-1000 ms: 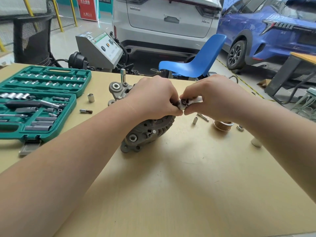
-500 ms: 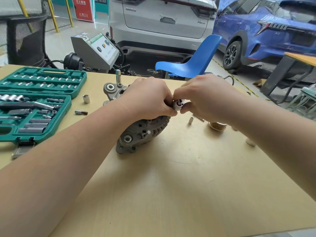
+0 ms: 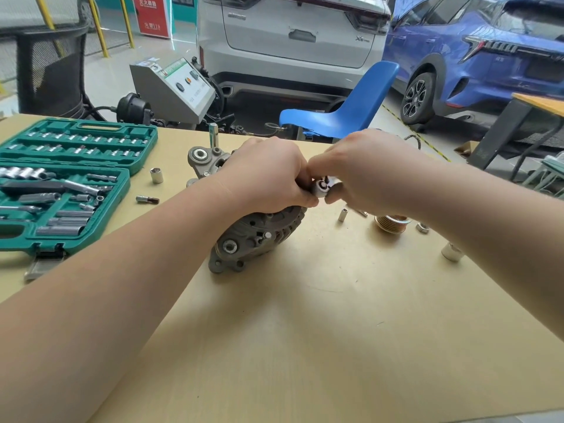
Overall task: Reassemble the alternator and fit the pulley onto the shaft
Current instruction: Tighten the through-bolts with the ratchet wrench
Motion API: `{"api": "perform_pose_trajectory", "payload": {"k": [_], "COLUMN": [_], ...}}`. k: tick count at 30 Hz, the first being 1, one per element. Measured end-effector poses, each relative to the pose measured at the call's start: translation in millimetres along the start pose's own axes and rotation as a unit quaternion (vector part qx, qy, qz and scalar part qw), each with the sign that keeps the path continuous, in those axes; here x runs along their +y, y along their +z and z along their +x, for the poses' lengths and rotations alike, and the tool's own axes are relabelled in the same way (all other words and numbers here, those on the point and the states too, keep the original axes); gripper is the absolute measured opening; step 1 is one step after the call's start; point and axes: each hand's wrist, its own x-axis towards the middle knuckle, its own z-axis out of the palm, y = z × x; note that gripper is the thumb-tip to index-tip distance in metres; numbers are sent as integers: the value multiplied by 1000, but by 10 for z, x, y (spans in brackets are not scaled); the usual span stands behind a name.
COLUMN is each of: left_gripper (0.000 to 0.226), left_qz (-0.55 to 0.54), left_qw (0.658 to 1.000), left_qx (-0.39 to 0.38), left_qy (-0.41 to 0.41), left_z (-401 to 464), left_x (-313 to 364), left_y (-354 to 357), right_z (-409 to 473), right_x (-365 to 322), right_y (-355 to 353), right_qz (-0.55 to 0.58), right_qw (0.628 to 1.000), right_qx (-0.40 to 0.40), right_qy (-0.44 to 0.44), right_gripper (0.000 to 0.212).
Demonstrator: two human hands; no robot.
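Two hands meet over the work at the bench's centre. At 9 o'clock, the open green plastic socket-set case lies within reach, with a loose chrome socket and a short bit just beside it. At centre, the grey cast-metal alternator lies on its side on the pale wooden bench. The left hand rests over its upper housing, fingers curled, judged to steady it while pinching a small chrome tool head. The right hand, at 3 o'clock of the left, is likewise curled around that tool, apparently seating a socket on it; the exact grip is hidden. Farther toward 3 o'clock, the brass-coloured grooved pulley sits apart from the alternator, not yet fitted, with a nut just beside it. Compared with half a second earlier, both hands keep the same clasp; only the tool head has turned slightly.
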Motion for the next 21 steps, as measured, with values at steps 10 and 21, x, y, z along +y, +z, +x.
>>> {"api": "perform_pose_trajectory", "payload": {"k": [10, 21], "left_gripper": [33, 20], "left_qz": [5, 3], "left_qw": [1000, 1000], "left_qx": [-8, -25], "left_qy": [1, 0], "left_z": [1, -2], "left_x": [13, -3], "left_y": [-12, -14], "right_z": [-28, 16], "right_x": [-49, 61], "right_y": [93, 28], "right_qz": [345, -44], "right_qw": [912, 998], "right_qx": [-65, -8], "right_qy": [210, -34], "right_gripper": [46, 12]}}
